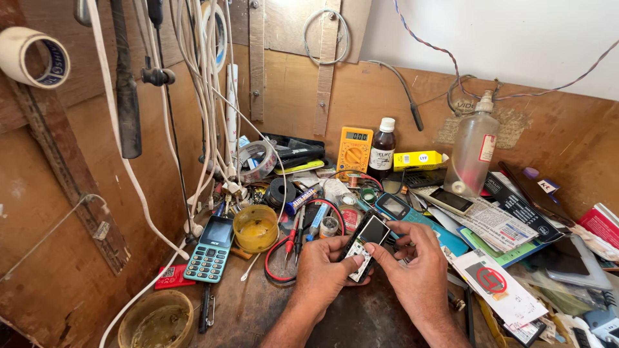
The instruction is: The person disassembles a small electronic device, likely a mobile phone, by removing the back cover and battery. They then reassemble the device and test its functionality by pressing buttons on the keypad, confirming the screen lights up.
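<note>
Wooden bench [258, 316] under my hands, cluttered toward its back edge. My left hand [322, 270] is curled around a small opened phone [365, 245], near the front edge at the middle; my right hand [412, 261] pinches its right side with thumb and fingertips. It may be missing its keypad, though I can't quite tell. A teal keypad phone [211, 250] lies well apart toward the left edge, beside a yellow cup [256, 227].

Two hands, left hand [322, 267] and right hand [412, 264], are gripping one small phone [365, 245] between their fingers [377, 252]; beyond the fingertips, two more keypad phones [211, 249] [394, 207], two bottles [382, 149] [472, 153] and one yellow multimeter [354, 151] are crowding the bench.
</note>
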